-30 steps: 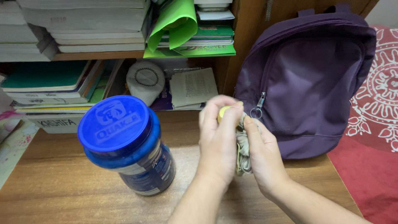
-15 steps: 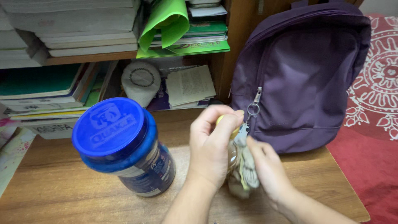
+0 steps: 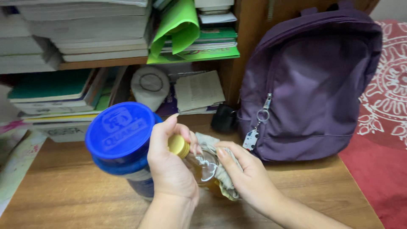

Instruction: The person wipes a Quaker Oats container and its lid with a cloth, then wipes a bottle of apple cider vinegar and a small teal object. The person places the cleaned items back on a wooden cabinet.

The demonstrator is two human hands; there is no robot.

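The scene is lit evenly by soft, warm indoor light that seems to fall from above and in front; no harsh glare is seen. A faint sheen is carried by the blue lid [image 3: 120,130] and a small bright highlight by the gold cap [image 3: 178,145] and the glass below it. Soft, short shadows are cast on the table [image 3: 76,191] beneath the left hand [image 3: 171,169] and right hand [image 3: 250,178]. The lower shelf recess [image 3: 123,85] is left dim. Focus is fairly sharp at the centre; the lid, being nearest the lens, is slightly softened. The shelf lines are bent a little towards the edges by wide-angle distortion.
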